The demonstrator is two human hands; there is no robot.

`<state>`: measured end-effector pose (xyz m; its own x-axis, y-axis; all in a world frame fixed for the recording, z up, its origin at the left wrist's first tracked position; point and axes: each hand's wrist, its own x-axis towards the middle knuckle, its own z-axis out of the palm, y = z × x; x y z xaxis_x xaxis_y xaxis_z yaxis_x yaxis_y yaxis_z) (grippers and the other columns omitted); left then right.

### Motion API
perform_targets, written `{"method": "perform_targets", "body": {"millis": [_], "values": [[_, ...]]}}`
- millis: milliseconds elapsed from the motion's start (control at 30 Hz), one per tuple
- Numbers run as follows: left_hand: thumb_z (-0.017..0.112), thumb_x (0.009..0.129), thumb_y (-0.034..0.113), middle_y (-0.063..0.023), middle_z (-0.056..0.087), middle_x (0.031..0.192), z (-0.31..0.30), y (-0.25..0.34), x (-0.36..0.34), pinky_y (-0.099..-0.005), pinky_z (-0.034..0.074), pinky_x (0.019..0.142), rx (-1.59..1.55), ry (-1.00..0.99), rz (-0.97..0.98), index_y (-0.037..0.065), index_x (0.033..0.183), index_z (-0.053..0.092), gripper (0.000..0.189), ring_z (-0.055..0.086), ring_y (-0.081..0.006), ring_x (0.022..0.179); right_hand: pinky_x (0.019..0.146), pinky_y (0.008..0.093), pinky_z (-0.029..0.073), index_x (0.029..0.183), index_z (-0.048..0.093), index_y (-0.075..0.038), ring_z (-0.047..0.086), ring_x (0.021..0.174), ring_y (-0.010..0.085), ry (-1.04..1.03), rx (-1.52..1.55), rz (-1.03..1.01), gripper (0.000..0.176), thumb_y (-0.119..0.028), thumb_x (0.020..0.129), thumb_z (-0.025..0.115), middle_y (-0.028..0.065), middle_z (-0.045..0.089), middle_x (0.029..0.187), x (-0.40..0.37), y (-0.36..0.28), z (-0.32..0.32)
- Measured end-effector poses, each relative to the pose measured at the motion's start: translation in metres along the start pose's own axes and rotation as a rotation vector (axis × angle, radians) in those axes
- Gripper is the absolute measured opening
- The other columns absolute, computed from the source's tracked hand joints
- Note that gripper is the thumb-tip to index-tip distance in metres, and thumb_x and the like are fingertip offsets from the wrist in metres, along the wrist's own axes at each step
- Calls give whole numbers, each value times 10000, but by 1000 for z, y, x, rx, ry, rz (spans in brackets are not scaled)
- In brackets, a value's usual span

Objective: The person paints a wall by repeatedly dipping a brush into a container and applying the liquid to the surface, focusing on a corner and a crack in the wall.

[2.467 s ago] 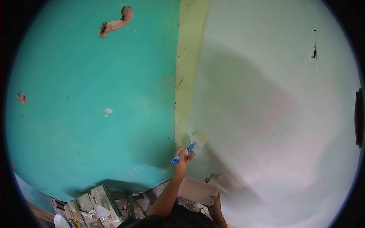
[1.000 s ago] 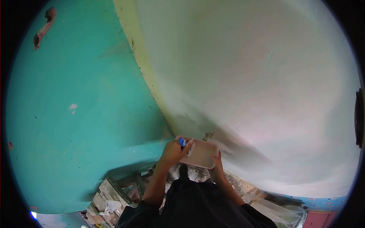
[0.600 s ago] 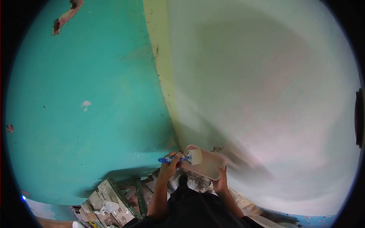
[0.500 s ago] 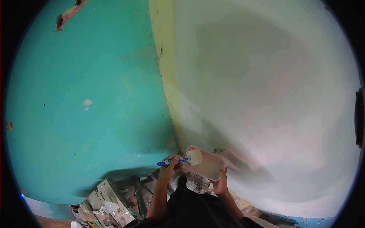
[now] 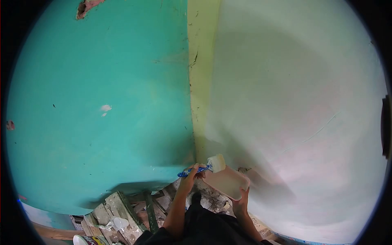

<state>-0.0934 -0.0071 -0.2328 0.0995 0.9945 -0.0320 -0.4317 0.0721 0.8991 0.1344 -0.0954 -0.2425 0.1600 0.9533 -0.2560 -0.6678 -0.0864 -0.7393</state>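
Note:
My left hand is closed around the blue, paint-marked handle of a wide paintbrush. The brush's pale, coated bristles point right, over the upper left end of a tray. That shallow pinkish tray is tilted, and my right hand grips its lower right end, thumb on the rim. Behind the brush and tray, a yellow-green strip runs down between the turquoise wall and the pale whitish wall.
Worn wooden planks form a platform at the lower left, with a white cup on it. A labelled bucket stands at the bottom left edge. Debris covers the floor around a dark shoe.
Both hands, the brush and the tray have shifted right in view. The brush sits slightly higher, nearer the tray's upper left edge. The walls have also shifted right as the view turned.

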Motion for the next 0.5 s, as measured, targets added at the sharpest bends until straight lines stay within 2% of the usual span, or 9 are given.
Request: {"method": "perform_targets", "body": {"millis": [33, 133, 233, 333, 433, 500], "values": [[449, 1051, 277, -54, 624, 761, 1, -1, 1, -276, 453, 678, -18, -3, -9, 1, 1072, 665, 351, 587, -125, 729, 966, 515, 492, 1468, 301, -210, 462, 1303, 298, 21, -28, -1, 577, -303, 943, 522, 93, 412, 1428, -1, -1, 2], [469, 1044, 288, -55, 623, 749, -1, 0, 3, -274, 454, 659, -55, -43, -2, 8, 1000, 662, 343, 590, -126, 709, 970, 510, 487, 1460, 311, -207, 460, 1300, 299, 43, -34, -33, 587, -311, 928, 534, 95, 410, 1424, 2, 7, -5], [503, 1032, 297, -61, 622, 743, -9, -3, 7, -281, 457, 623, 109, -30, -111, 20, 919, 647, 331, 588, -133, 666, 967, 508, 488, 1455, 314, -204, 462, 1295, 297, 122, -49, -17, 597, -314, 917, 547, 94, 414, 1419, 3, 10, -7], [532, 1020, 304, -68, 622, 745, -11, -4, 11, -294, 462, 595, 119, -30, -134, 32, 881, 625, 319, 591, -141, 640, 961, 506, 490, 1457, 306, -200, 461, 1294, 301, 89, -49, -62, 604, -337, 924, 554, 97, 414, 1418, 0, 10, -6], [537, 1015, 298, -82, 630, 790, -12, -7, 18, -317, 469, 624, -138, 53, -97, 18, 925, 657, 318, 582, -156, 669, 957, 501, 492, 1461, 289, -193, 458, 1294, 309, 122, -41, -65, 615, -362, 933, 557, 103, 408, 1421, -3, 15, -7], [535, 1017, 303, -64, 625, 834, -11, 0, 29, -313, 463, 631, -227, 58, -3, 39, 962, 646, 292, 578, -153, 693, 1028, 476, 433, 1478, 251, -156, 424, 1321, 298, 89, -3, -46, 637, -271, 923, 540, 121, 391, 1429, -8, 8, 0]]}}
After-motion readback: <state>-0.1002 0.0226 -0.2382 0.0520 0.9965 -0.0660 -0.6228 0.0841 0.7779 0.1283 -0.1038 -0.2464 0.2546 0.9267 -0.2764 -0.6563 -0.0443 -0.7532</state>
